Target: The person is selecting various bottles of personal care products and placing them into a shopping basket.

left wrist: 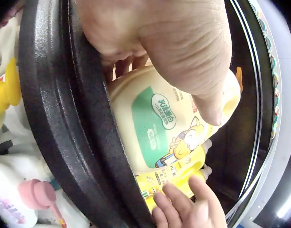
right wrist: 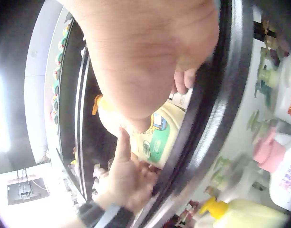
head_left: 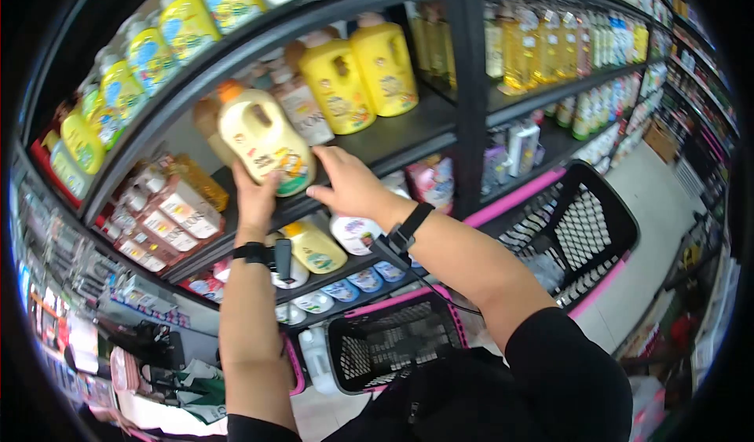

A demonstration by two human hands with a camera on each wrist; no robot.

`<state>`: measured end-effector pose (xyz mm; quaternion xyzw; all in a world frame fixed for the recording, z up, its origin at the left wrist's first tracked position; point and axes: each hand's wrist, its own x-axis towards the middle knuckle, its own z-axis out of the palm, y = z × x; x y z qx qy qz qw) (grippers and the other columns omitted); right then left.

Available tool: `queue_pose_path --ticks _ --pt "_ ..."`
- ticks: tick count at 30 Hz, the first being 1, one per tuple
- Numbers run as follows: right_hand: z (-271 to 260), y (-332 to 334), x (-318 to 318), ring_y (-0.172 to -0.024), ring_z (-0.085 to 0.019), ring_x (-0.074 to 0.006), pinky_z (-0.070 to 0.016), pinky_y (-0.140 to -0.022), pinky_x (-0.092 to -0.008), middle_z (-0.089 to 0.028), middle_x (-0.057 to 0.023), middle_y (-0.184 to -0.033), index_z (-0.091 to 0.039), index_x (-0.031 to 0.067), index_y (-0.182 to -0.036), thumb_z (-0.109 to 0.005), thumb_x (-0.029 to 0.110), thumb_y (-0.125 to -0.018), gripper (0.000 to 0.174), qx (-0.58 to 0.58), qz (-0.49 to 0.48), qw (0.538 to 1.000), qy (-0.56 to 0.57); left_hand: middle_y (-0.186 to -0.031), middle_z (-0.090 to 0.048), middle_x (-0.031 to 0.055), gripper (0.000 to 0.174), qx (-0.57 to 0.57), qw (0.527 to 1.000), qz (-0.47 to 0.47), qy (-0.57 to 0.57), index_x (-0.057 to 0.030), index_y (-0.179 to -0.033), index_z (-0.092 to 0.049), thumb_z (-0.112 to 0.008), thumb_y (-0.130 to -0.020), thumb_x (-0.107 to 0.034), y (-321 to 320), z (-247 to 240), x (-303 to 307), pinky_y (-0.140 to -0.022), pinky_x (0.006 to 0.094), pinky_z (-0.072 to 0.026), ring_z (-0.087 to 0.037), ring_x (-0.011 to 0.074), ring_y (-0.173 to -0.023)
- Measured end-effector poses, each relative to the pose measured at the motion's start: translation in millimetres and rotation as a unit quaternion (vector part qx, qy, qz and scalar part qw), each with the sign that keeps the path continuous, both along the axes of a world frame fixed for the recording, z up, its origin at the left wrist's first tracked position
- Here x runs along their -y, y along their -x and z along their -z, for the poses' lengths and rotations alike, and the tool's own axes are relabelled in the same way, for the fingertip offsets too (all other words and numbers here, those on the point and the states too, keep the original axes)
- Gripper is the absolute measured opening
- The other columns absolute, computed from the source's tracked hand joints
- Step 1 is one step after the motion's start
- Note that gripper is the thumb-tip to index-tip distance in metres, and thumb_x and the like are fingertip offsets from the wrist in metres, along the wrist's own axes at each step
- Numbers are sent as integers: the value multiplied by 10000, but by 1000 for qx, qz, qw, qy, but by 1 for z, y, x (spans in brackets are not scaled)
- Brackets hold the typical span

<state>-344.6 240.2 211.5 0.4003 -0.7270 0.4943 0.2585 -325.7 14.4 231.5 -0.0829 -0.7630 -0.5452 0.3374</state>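
A cream bottle with an orange cap stands tilted at the front of the middle shelf in the head view. My left hand grips its lower left side, thumb across the front label; in the left wrist view the fingers of this hand go behind the bottle. At the bottle's lower right is my right hand, thumb and fingers spread apart; whether it touches the bottle I cannot tell. The right wrist view shows the right hand close before the bottle, with the left hand beyond.
Yellow bottles stand right of the cream bottle, boxed pump bottles to the left. A black shelf edge runs in front. Below are more bottles and a black basket; another basket is at right.
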Motion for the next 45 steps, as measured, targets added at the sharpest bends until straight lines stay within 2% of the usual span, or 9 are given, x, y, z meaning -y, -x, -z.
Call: queue_pose_path --ticks 8,20,26,28,29,34,39,42,45 --pt "112 -81 -170 -1104 -581 -357 -502 -916 -426 -548 -154 -1239 -601 41 -1143 -680 114 -826 335 45 20 990 -135 -1478 -399 209 689 -8 981 -21 -195 3 -1530 -217 -525 -1033 -361 14 9 19 -1128 417 -354 -429 274 -1352" --pt "240 -80 -383 -930 -687 -365 -537 -804 -448 -726 -191 -989 -708 8 -1069 -740 372 -710 512 389 -5 791 -471 -1434 -469 258 676 -82 929 -331 142 111 -1411 -404 -630 -976 -355 -63 43 -38 -1108 421 -386 -492 331 -1296" --pt "317 -10 -412 -1010 -686 -355 -542 -864 -445 -728 -189 -1037 -757 32 -1008 -743 354 -763 405 405 73 755 -511 -1073 -679 149 259 249 902 74 344 25 -1121 -639 -533 -976 -162 -179 255 -55 -901 399 -488 -626 283 -975" --pt "335 1 -408 -1026 -688 -341 -540 -881 -441 -725 -185 -1064 -754 38 -1041 -750 304 -764 384 458 88 717 -518 -837 -649 87 201 536 791 190 227 -7 -839 -634 -575 -936 -173 -243 314 -78 -715 412 -506 -622 271 -789" --pt "332 0 -403 -1050 -686 -325 -538 -899 -432 -721 -177 -1098 -753 48 -1066 -738 252 -768 361 460 76 694 -548 -701 -576 73 201 424 680 328 500 -36 -810 -594 -576 -930 -196 -293 432 -13 -628 412 -489 -574 261 -688" --pt "339 -44 -399 -1084 -678 -306 -530 -927 -425 -705 -188 -1143 -764 51 -1056 -673 154 -760 327 475 100 629 -607 -1005 -528 144 368 766 589 203 158 -2 -1088 -503 -557 -914 -322 -431 353 -65 -844 412 -414 -525 268 -945" --pt "403 -56 -395 -1111 -664 -307 -525 -929 -426 -697 -152 -1197 -743 80 -1119 -727 212 -770 373 552 -34 486 -677 -1309 -481 215 682 546 708 71 -442 32 -1365 -413 -538 -898 -448 -518 157 -60 -1059 413 -338 -476 275 -1203" --pt "422 -60 -398 -1119 -660 -303 -525 -929 -428 -698 -145 -1202 -718 94 -1182 -765 226 -755 450 647 -81 382 -655 -1298 -521 230 765 519 798 -49 -304 75 -1364 -434 -541 -882 -509 -501 111 -103 -1029 440 -372 -510 296 -1160" --pt "451 -59 -411 -1098 -662 -318 -522 -911 -438 -712 -115 -1165 -506 151 -1420 -886 303 -661 863 517 -210 434 -707 -937 -694 115 550 554 694 -419 -189 89 -1008 -616 -645 -856 -440 -463 117 -148 -701 414 -531 -654 249 -782"
